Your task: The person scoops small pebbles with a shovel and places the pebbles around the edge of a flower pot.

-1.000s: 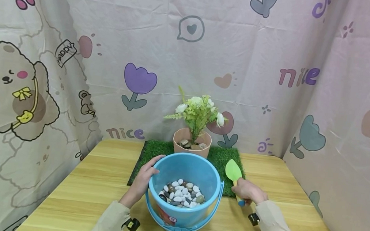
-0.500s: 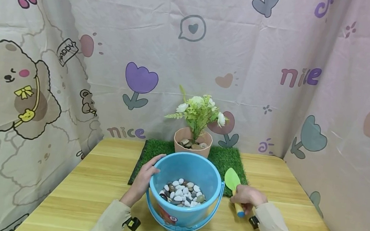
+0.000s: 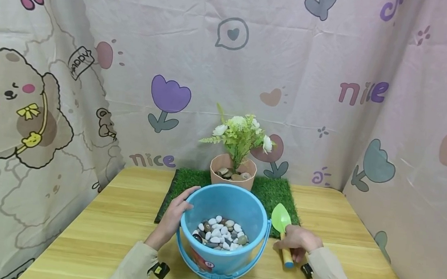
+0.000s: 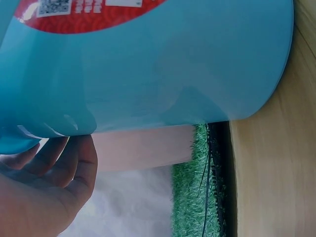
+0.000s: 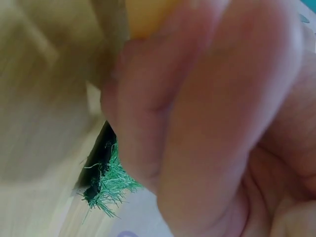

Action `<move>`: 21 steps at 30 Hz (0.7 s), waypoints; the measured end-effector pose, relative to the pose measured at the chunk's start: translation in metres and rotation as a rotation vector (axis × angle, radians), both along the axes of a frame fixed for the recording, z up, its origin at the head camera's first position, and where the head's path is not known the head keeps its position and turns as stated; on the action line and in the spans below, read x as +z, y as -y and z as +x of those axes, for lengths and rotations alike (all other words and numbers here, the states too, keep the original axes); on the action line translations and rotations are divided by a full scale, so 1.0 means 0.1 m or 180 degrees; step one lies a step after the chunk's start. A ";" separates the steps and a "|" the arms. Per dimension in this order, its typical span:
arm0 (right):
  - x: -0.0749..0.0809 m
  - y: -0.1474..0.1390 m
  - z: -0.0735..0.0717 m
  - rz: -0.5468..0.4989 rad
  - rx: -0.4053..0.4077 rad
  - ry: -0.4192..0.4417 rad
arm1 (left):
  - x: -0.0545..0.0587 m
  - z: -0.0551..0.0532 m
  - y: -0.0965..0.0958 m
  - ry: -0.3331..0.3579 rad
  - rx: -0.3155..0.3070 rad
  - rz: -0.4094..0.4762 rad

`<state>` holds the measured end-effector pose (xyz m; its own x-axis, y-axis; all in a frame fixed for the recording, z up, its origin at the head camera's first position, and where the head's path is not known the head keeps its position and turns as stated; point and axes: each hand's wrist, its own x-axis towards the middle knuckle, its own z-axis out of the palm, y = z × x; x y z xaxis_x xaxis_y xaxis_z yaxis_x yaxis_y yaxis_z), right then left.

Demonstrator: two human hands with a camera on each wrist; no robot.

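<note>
A light blue bucket (image 3: 221,261) with several white, grey and brown pebbles (image 3: 221,234) inside stands in the middle of the table. My left hand (image 3: 172,219) holds its rim on the left side, thumb over the edge; in the left wrist view, bent fingers lie against the outer wall under the rim. Right of the bucket is a toy trowel with a green blade (image 3: 280,216) and a yellow, blue-ended handle (image 3: 287,256), low over the table. The fingers of my right hand (image 3: 300,239) curl about this handle; in the right wrist view they hide most of it.
Behind the bucket, a pink flowerpot (image 3: 225,164) with white flowers (image 3: 236,127) stands on a green turf mat (image 3: 272,194). The bucket's handle (image 3: 244,270) hangs down in front. Patterned cloth (image 3: 229,69) closes off the back and sides of the wooden table (image 3: 90,243).
My right hand has lowered the trowel toward the table and drawn it slightly nearer, and more of its handle now shows. My left hand and the bucket have stayed in place.
</note>
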<state>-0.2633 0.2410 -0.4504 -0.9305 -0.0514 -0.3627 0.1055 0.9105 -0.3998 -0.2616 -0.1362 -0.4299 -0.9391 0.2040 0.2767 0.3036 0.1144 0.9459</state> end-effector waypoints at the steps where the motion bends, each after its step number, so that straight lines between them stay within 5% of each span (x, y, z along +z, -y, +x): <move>1: 0.00 0.00 0.00 -0.0003 -0.0007 -0.0016 | 0.00 0.00 0.00 -0.0006 -0.0006 -0.0004; 9: -0.05 -0.09 -0.08 -0.0037 -0.0044 -0.0365 | 0.04 -0.03 0.03 -0.0039 -0.0140 -0.0224; 21: 0.08 -0.20 -0.21 0.0462 0.0160 -0.1578 | 0.14 -0.12 0.25 -0.0191 0.0044 -0.0823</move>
